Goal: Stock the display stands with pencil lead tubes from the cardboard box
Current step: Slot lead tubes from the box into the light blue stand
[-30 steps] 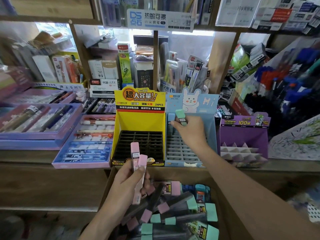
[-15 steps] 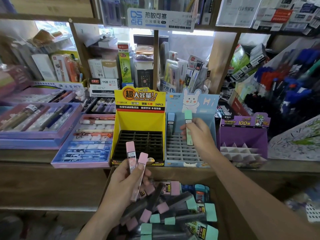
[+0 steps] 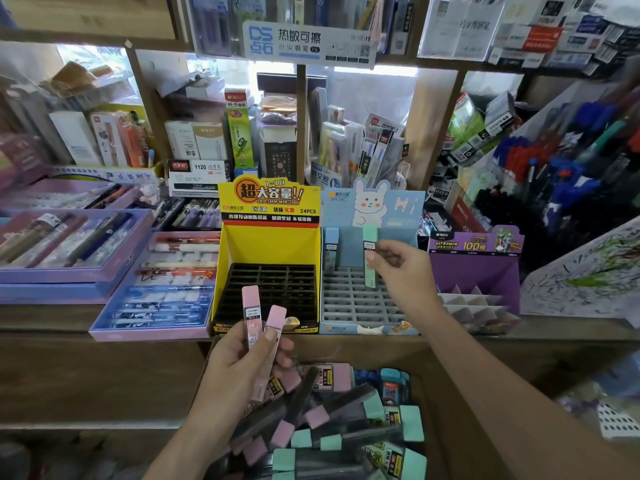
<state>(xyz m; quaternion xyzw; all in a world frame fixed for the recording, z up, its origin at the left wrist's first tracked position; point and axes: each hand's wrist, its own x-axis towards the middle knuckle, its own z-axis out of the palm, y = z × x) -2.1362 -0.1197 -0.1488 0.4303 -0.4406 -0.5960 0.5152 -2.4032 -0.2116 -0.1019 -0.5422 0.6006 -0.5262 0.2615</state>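
Observation:
My right hand [image 3: 403, 270] pinches a green lead tube [image 3: 369, 254], upright over the back rows of the light-blue display stand [image 3: 356, 303]. One blue tube [image 3: 331, 245] stands in that stand's back left slot. My left hand [image 3: 239, 368] grips two pink lead tubes [image 3: 259, 323] in front of the yellow display stand [image 3: 270, 251], whose black grid holds nothing. Below, the cardboard box [image 3: 446, 410] holds several pink, green and blue tubes [image 3: 339, 420] lying loose.
A purple display stand [image 3: 474, 268] with card dividers stands at the right. Flat purple and blue pen trays [image 3: 156, 292] lie to the left on the wooden shelf [image 3: 69, 320]. Packed stationery fills the shelves behind and a pen rack [image 3: 571, 161] at the right.
My right hand has drawn the green tube rightward and set it upright over the blue stand's grid. My left hand has lowered slightly with the two pink tubes.

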